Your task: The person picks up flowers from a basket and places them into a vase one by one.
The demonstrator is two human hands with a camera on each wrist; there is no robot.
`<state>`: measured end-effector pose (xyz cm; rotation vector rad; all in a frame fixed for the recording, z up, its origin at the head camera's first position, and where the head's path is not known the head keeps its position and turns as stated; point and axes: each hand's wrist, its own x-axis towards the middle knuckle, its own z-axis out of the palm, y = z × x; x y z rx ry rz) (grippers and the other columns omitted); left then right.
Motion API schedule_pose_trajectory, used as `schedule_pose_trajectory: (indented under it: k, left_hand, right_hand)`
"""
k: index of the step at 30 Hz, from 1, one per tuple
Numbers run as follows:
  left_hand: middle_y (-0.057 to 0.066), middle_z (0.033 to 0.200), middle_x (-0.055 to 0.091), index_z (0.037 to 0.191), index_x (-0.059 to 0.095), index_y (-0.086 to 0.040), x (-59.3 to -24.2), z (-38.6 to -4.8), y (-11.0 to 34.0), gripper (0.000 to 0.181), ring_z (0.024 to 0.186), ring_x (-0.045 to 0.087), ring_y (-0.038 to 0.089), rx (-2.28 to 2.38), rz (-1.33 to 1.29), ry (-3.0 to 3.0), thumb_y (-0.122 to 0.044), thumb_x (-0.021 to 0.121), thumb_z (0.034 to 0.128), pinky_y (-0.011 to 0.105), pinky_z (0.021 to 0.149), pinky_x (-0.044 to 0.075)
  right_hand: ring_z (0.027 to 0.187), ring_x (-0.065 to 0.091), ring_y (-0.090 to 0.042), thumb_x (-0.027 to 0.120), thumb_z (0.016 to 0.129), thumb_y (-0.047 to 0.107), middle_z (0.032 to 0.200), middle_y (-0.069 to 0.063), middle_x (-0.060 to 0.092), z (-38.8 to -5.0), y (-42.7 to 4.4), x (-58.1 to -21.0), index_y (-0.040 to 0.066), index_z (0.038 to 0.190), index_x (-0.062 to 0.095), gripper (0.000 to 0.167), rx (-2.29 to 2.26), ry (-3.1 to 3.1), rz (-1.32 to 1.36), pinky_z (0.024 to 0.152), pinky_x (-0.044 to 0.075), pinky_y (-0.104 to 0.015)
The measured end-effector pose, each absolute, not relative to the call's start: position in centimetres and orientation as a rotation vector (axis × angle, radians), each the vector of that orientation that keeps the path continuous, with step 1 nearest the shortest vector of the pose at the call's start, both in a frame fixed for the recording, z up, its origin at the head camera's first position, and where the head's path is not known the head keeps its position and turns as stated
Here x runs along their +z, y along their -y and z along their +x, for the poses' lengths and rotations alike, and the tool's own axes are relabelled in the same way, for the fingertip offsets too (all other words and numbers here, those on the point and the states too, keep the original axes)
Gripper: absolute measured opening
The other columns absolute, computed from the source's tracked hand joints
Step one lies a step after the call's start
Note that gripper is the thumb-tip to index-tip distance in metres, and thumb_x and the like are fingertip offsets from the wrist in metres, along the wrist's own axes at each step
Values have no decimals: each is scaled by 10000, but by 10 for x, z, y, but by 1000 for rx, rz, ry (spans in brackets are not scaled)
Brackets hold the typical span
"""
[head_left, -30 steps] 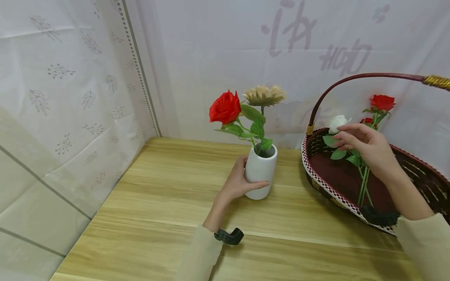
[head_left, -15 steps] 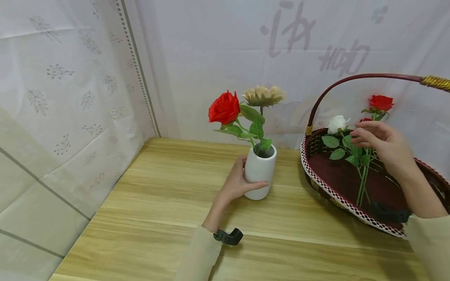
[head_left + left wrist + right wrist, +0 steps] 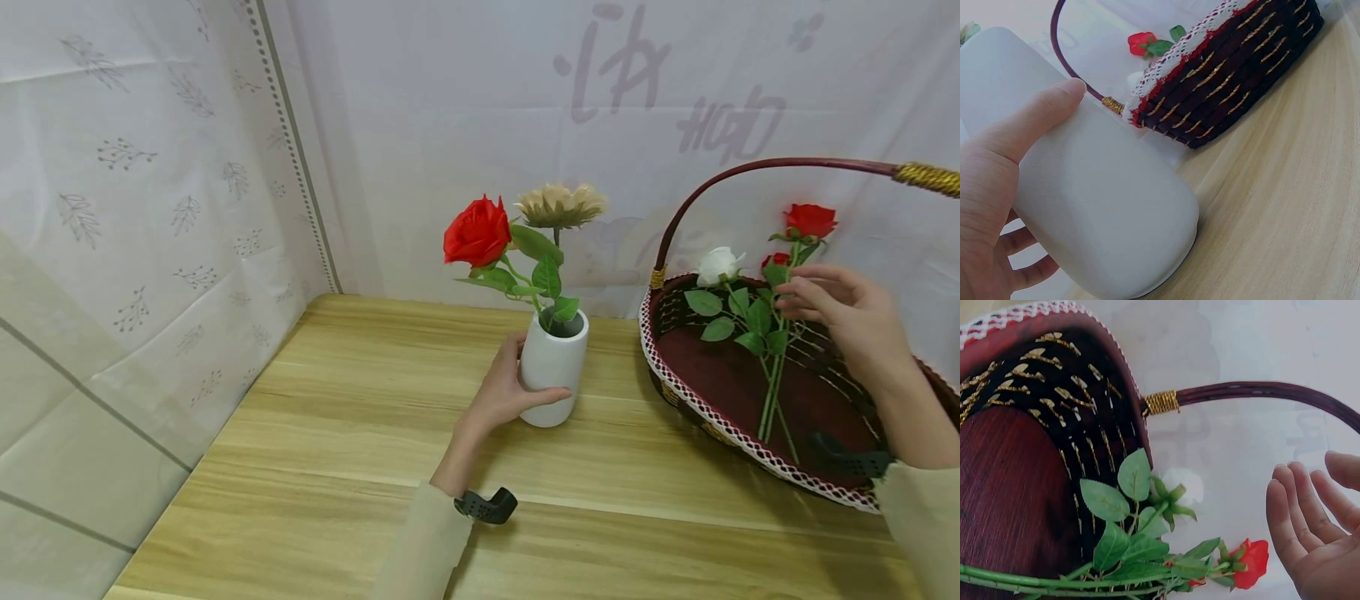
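Note:
My left hand (image 3: 501,390) grips a white vase (image 3: 553,375) standing upright on the table, its thumb across the front and fingers round the side. In the vase are a red rose (image 3: 477,232) and a cream flower (image 3: 561,207). My right hand (image 3: 862,321), holding nothing, hovers over the basket (image 3: 663,367) with fingers loosely bent. Close to its fingertips in the head view are a red rose (image 3: 810,221), a smaller red bloom (image 3: 777,260) and leaves. The right wrist view shows the fingers apart from that red rose (image 3: 1251,564). A white rose (image 3: 718,267) leans at the basket's left.
The dark woven basket has a white lace rim and a tall arched handle (image 3: 795,162), which rises near the right hand. Behind the wooden table (image 3: 337,400) hangs a pale printed curtain (image 3: 420,150); a leaf-patterned cloth (image 3: 150,208) covers the left side.
My right hand has moved right, from beside the white rose toward the red roses, uncovering leaves and stems. The left hand and vase have stayed in place.

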<state>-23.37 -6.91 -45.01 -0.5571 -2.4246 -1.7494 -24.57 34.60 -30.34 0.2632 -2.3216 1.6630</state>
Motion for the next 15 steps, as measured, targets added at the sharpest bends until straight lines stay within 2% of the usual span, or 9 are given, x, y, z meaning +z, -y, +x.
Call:
schedule_pose_trajectory:
  k: [3,8,15]
  left_hand:
    - [30,1331,502,1451,360,-130,-451,-234,69,936,1183,538,180,-1743,-558,2426,-314,927,729,409,976,479]
    - [28,1334,498,1455,355,-131,-451,-234,69,940,1186,535,177,-1741,-561,2426,-313,926,731,404,979,477]
    - [28,1335,498,1457,352,-130,-451,-233,69,942,1187,537,182,-1740,-560,2434,-316,925,732,410,978,479]
  right_hand:
    - [781,701,-14,612,1017,192,949,161,729,-245,-350,-305,172,1251,612,234,1663,2321,219,700,518,-112]
    - [760,703,-52,631,1001,134,937,84,748,-246,-356,-308,120,1236,626,235,1824,2197,253,673,535,-139]
    - [733,705,-56,640,996,134,915,88,748,-249,-366,-313,132,1184,636,187,1873,2153,216,653,538,-142]
